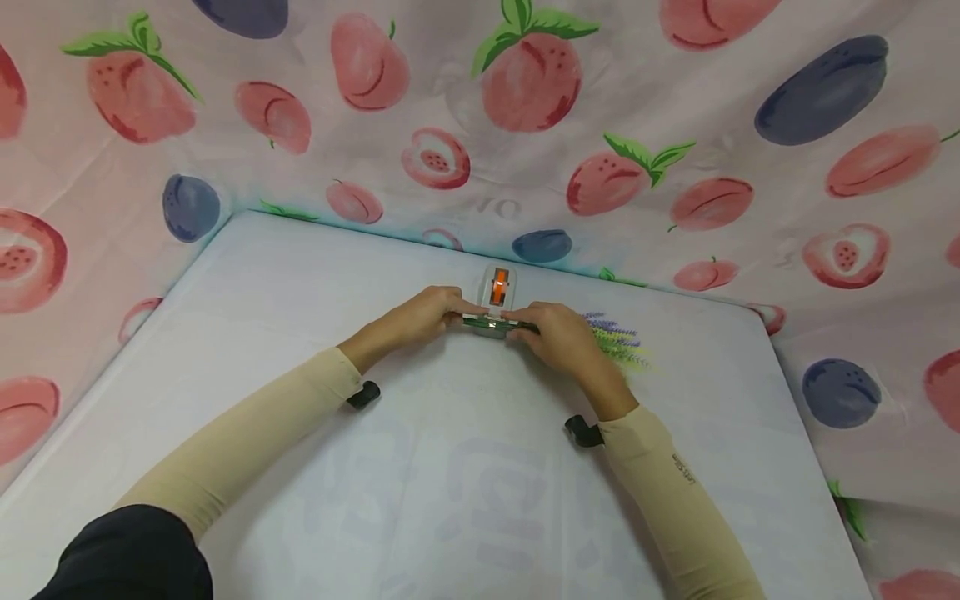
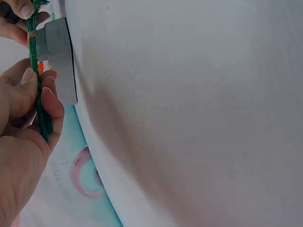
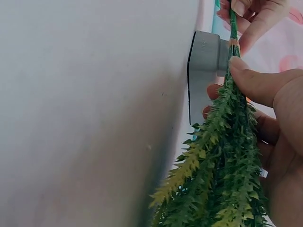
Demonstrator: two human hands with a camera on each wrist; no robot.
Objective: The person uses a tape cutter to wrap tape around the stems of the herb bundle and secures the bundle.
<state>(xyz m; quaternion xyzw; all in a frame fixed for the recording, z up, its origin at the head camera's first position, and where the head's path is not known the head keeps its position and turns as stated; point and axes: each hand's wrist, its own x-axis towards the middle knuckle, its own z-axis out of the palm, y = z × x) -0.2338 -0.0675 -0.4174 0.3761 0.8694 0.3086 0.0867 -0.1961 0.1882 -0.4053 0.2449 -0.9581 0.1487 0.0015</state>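
Both hands hold a bunch of artificial lavender (image 1: 617,342) sideways in front of a grey tape dispenser (image 1: 486,293) with an orange core. My left hand (image 1: 429,317) pinches the green stems (image 2: 40,106) near their lower ends. Closer to the leaves, the right hand (image 1: 561,335) grips the bunch between thumb and fingers. Between the hands, a narrow brownish band (image 3: 234,42) circles the stems, right beside the dispenser. Green and yellowish leaves (image 3: 222,165) spread out below the right hand in the right wrist view. The dispenser's cutting edge is hidden behind hands and stems.
The dispenser stands near the far edge of a white-covered table (image 1: 465,467). Behind it rises a fruit-patterned cloth (image 1: 450,100), which also hangs at both sides. Small black devices (image 1: 363,395) sit at both wrists.
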